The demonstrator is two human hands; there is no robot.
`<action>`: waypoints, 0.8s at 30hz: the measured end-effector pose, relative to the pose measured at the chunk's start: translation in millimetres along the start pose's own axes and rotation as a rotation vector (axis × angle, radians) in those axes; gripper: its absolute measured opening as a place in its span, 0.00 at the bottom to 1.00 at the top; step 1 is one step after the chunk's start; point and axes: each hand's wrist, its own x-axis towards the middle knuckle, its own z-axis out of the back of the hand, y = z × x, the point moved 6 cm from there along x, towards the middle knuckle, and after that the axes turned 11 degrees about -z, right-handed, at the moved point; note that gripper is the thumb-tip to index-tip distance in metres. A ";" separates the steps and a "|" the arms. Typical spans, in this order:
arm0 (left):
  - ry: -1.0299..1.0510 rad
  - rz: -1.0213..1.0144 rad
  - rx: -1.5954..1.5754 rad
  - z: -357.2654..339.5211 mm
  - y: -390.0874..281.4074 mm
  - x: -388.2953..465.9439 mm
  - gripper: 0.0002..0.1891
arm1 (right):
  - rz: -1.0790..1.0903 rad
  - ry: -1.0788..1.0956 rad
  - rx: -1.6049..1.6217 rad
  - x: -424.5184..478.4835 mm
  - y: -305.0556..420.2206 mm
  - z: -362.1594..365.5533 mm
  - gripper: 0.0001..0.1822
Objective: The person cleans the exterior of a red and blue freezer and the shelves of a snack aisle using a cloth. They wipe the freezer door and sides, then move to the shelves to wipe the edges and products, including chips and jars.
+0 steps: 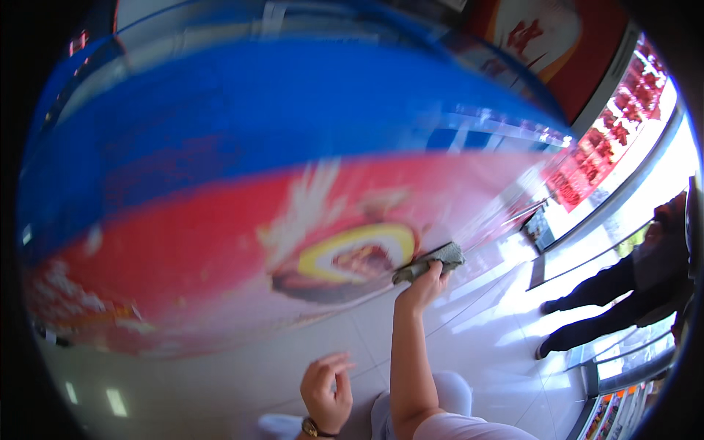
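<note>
My right hand [426, 287] is closed around a folded grey-green cloth [452, 254], its arm stretched forward. The cloth lies against, or very close to, the lower right part of a glossy panel [181, 220] printed in blue, red and pink with a yellow-ringed picture. My left hand [328, 390], with a dark-strapped watch on the wrist, hangs above the floor with bent fingers and holds nothing. The panel's surface is blurred.
Glossy light floor tiles [473, 330] lie below. A person in dark trousers [599, 297] stands at the right, near glass doors and a window with red decorations [610, 132]. A rack of small packets [613, 415] is at the lower right.
</note>
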 end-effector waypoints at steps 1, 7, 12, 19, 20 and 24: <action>-0.011 0.085 -0.048 -7.0 -6.6 4.0 0.10 | 0.182 -0.004 -0.069 -11.4 33.3 -14.1 0.09; 0.119 0.220 -0.006 -50.5 -6.3 -21.3 0.04 | 0.685 0.285 -0.465 -128.9 83.9 -48.4 0.33; 0.774 0.190 0.272 -97.4 91.8 -145.3 0.17 | -0.025 1.565 -0.946 -275.1 75.9 -99.4 0.24; 0.956 0.490 0.345 119.8 -18.2 -189.1 0.20 | -0.739 1.558 -1.214 -311.5 69.0 39.0 0.16; 0.658 1.052 0.292 179.5 -47.3 -208.9 0.20 | -0.499 1.802 -1.322 -323.1 96.9 26.7 0.17; 0.405 1.212 0.671 308.8 -165.9 -281.8 0.15 | -0.129 2.202 -0.997 -382.8 152.7 13.0 0.10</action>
